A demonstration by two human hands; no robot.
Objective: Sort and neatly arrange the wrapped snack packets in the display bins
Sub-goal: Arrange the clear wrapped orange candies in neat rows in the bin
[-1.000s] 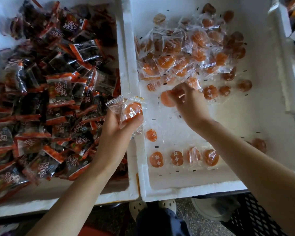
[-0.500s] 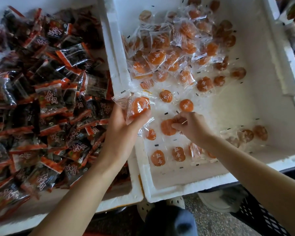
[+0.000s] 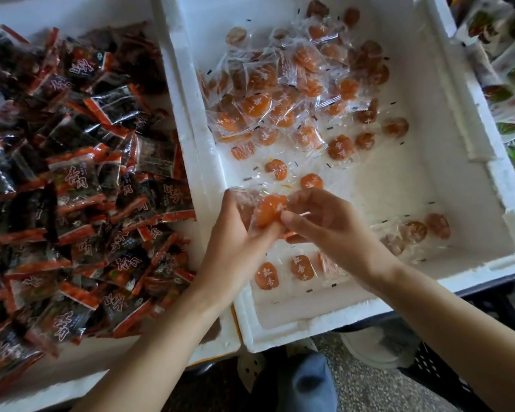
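Orange packet point(image 3: 269, 214) in curled left fingers point(image 3: 232, 211), right fingers point(image 3: 299, 219) seemingly pinching it

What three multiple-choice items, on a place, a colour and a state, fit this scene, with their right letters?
1. Where do the dark packets lie? A. in the left bin B. on the floor C. on a shelf
2. What colour are the snacks in the right bin? A. green B. orange C. blue
3. What do the left hand and right hand do? A. hold one orange packet together B. rest on a rim C. hang empty

1 A: they fill that bin.
2 B: orange shows through clear wrappers.
3 A: fingers of both curl on it.
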